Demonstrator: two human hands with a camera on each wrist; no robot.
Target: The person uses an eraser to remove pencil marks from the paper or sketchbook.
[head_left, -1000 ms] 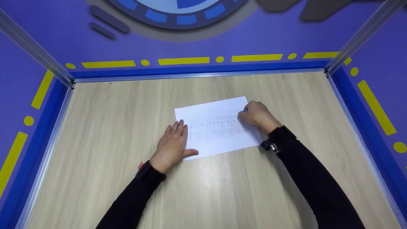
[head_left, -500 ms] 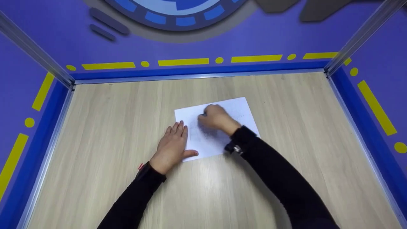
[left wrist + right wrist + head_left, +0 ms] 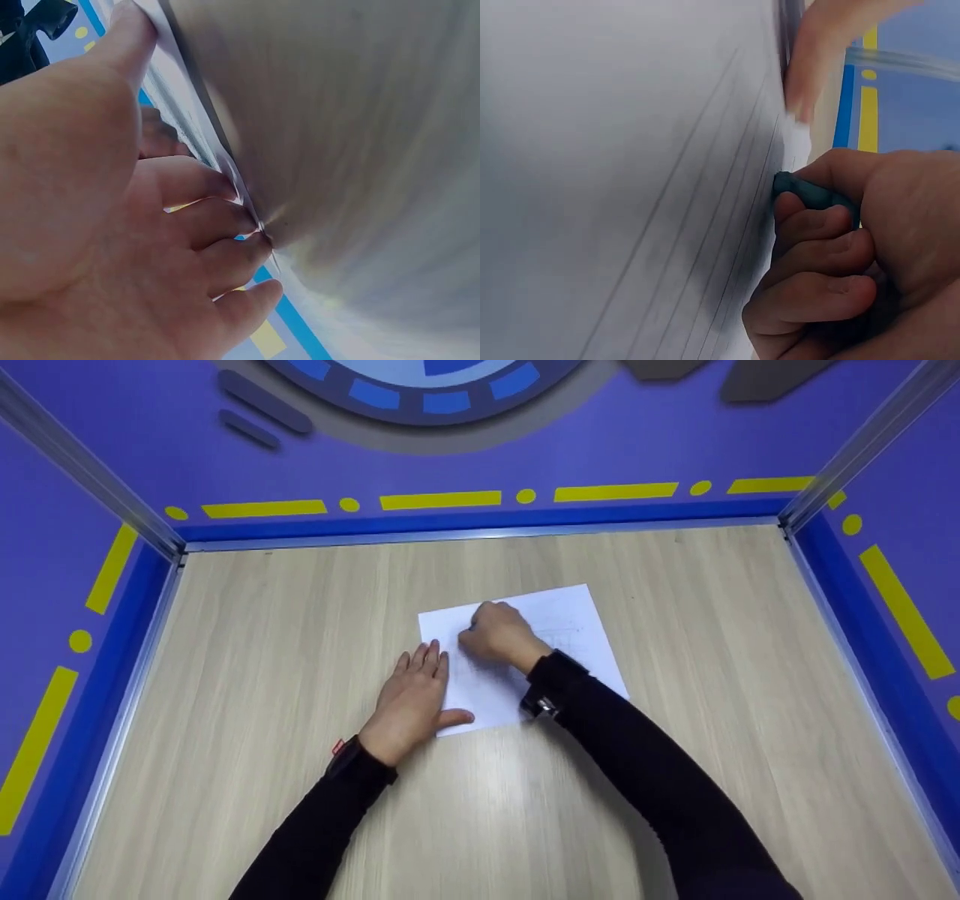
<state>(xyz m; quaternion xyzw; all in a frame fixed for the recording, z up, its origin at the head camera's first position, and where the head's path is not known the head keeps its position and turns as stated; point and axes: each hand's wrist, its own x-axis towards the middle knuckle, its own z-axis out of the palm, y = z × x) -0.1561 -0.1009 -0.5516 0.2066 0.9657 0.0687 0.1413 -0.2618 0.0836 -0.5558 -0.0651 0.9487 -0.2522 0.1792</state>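
A white sheet of paper [image 3: 574, 607] lies at a slight tilt on the wooden table, with faint grey lines [image 3: 556, 639] across its middle. My left hand [image 3: 411, 697] rests flat on its left edge, fingers straight and thumb spread to the right. Over the left half of the sheet, my right hand [image 3: 499, 634] is curled. In the right wrist view it pinches a small teal block [image 3: 814, 193], blunt-ended and eraser-like. The block's tip is at the paper, beside several long grey lines [image 3: 679, 206]. My right hand hides part of the drawing.
The pale wooden tabletop [image 3: 285, 660] surrounds the sheet. A metal rail [image 3: 480, 534] runs along its back edge. Purple-blue panels [image 3: 450, 472] with yellow dashes close in the back and both sides.
My right hand has swept left from the sheet's right edge to its left half, the teal block in its grip. My left hand has stayed in place on the paper.
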